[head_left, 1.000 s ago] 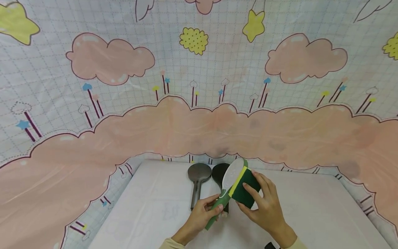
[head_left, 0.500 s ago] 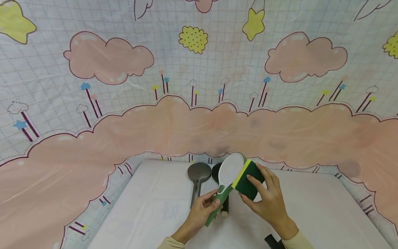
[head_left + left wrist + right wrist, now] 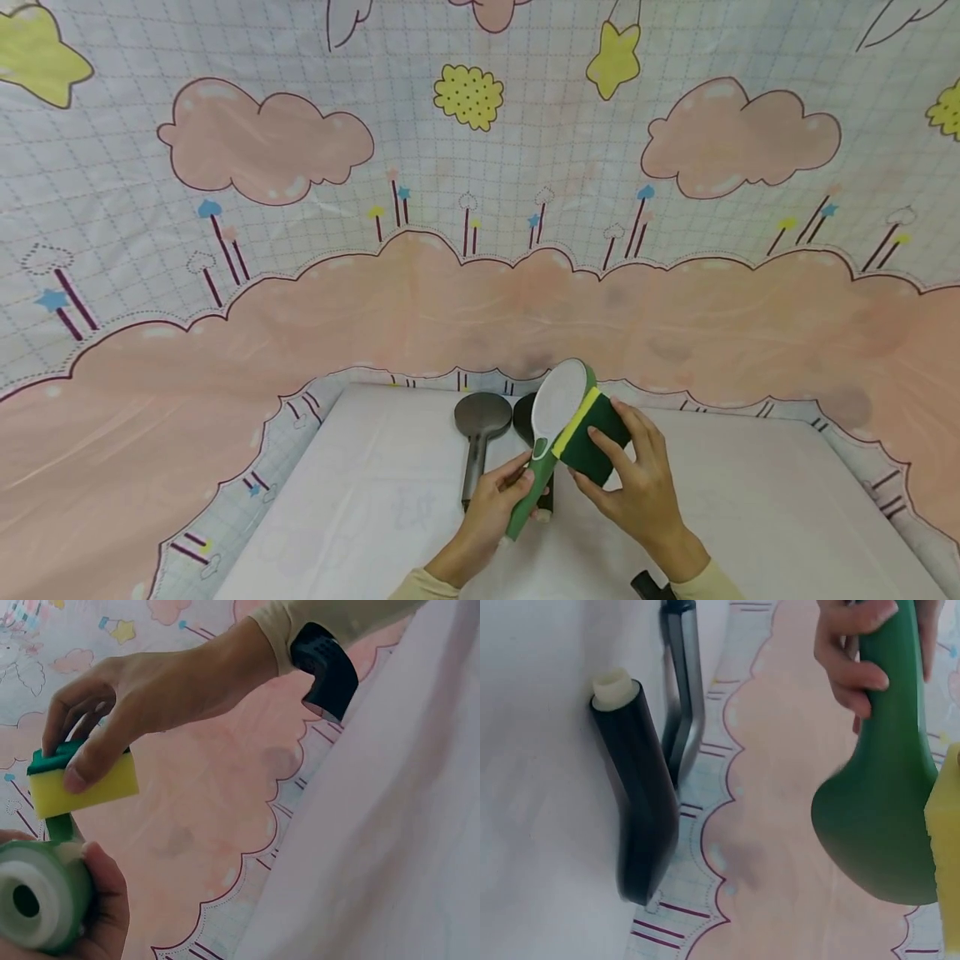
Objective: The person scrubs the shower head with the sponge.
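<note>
In the head view my left hand point(image 3: 491, 504) grips the handle of a green shower head point(image 3: 540, 467) with a white face. It is held tilted above the table, face toward the head camera. My right hand point(image 3: 641, 479) pinches a sponge point(image 3: 596, 442) by its dark green side. The sponge's yellow side lies against the right rim of the shower head. In the left wrist view the handle's hollow, pale end point(image 3: 30, 900) points at the camera, and the right thumb presses the sponge's edge. The right wrist view shows the shower head's rounded green back point(image 3: 881, 832).
A grey shower head point(image 3: 480, 417) lies on the white table point(image 3: 360, 500). Beside it lies a black shower head point(image 3: 641, 795), partly hidden behind the green one in the head view. A patterned cloth point(image 3: 525, 325) rises behind the table. A black device point(image 3: 326, 671) sits on the right wrist.
Both hands have lifted the green shower head and sponge slightly. The shower head's white face has turned more toward the head camera. The sponge moved up and right along the rim, then slightly back left.
</note>
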The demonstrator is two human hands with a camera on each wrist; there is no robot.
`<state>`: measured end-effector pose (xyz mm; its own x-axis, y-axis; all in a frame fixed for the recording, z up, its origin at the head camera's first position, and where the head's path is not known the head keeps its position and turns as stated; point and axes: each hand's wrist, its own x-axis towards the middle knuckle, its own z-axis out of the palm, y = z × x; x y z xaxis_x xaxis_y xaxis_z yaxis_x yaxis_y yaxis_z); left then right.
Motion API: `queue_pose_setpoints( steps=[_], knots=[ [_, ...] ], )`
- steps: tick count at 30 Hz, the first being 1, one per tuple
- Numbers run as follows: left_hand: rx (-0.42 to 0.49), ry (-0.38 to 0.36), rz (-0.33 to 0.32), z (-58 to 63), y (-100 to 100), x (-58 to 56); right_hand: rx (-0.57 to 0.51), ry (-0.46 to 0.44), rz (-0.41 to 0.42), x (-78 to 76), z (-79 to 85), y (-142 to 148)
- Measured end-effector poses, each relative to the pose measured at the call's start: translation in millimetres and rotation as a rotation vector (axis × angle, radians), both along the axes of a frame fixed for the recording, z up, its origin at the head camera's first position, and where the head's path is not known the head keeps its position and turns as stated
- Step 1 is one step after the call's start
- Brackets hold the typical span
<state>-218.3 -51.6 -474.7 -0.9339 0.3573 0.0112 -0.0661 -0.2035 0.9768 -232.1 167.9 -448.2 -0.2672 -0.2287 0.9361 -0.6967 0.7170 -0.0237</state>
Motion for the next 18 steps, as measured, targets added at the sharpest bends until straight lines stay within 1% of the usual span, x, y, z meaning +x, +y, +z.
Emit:
queue_pose_setpoints(
  steps=[2, 6, 10, 18],
  knots=[
    [0.027, -0.017, -0.007, 0.6, 2, -0.6, 0.006, -0.002, 0.004, -0.1, -1.2, -1],
    [0.059, -0.052, 0.01, 2.0, 5, -1.1, 0.033, -0.003, 0.004, 1.2, -5.4, -4],
    [0.067, -0.072, 0.028, 2.7, 7, -1.1, 0.045, -0.011, 0.014, 3.4, -9.2, -6],
    [0.079, -0.096, 0.019, 3.0, 10, -1.8, 0.054, -0.066, 0.042, 7.9, -12.1, -8]
  ],
)
